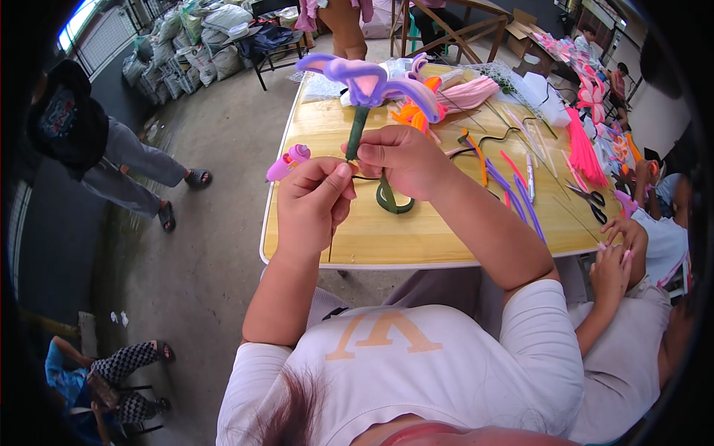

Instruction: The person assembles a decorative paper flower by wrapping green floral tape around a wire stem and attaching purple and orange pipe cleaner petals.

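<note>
A purple pipe-cleaner flower (366,83) with a pinkish centre stands upright above the table, its upper stem wrapped in green tape (358,134). Below the wrapping, the fingers of my left hand (316,195) are closed in a pinch on the thin stem wire, which shows again under the hand. My right hand (399,157) is closed at the lower end of the wrapping, pinching the green tape against the stem. From there a strip of tape runs down to a green tape roll (394,199) on the table. A pink glue gun (288,162) lies beside my left hand.
The wooden-topped table (439,239) holds pipe cleaners (520,195), black-handled scissors (593,202), a pink bundle (476,94) and an orange flower (418,111). A co-worker's hands (613,256) rest at the right edge. Someone stands at left (123,152); another sits lower left.
</note>
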Demonstrator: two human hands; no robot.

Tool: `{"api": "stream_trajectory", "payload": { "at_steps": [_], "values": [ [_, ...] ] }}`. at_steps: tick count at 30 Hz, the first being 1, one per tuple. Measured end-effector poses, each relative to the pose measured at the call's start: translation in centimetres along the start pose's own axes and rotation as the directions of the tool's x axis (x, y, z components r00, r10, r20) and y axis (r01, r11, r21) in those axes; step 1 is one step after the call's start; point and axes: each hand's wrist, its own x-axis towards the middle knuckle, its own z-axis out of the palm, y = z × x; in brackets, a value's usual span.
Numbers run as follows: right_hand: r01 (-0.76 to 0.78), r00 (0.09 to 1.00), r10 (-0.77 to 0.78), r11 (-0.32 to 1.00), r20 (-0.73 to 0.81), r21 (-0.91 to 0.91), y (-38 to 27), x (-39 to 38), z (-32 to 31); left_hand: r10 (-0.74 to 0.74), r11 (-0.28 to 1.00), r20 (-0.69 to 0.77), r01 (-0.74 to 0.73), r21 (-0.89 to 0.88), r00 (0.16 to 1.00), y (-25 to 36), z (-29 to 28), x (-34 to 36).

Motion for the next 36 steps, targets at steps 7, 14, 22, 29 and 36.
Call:
{"api": "stream_trajectory", "payload": {
  "at_steps": [7,14,22,29,36],
  "values": [
    [0.083,0.996,-0.08,0.988,-0.023,0.129,0.5,-0.2,0.8,-0.13,0.961,0.183,0.17,-0.218,0.974,-0.1,-0.3,0.1],
    [0.085,0.996,-0.081,0.98,-0.026,0.178,1.2,0.1,0.1,-0.09,0.981,0.032,0.094,-0.171,0.995,-0.5,0.0,0.4],
    [0.139,0.984,-0.13,0.988,-0.12,0.071,0.9,-0.3,1.5,-0.076,0.98,0.059,0.086,-0.182,0.995,-0.8,0.2,0.3],
    [0.068,0.996,-0.074,0.994,0.056,0.09,0.4,-0.4,1.0,-0.097,0.839,0.379,0.281,-0.467,0.92,-1.2,-0.9,0.8],
    [0.179,0.981,-0.187,0.976,-0.055,-0.122,0.4,-0.6,1.5,-0.127,0.943,0.215,0.185,-0.278,0.968,-1.2,-0.2,0.8]
  ]
}}
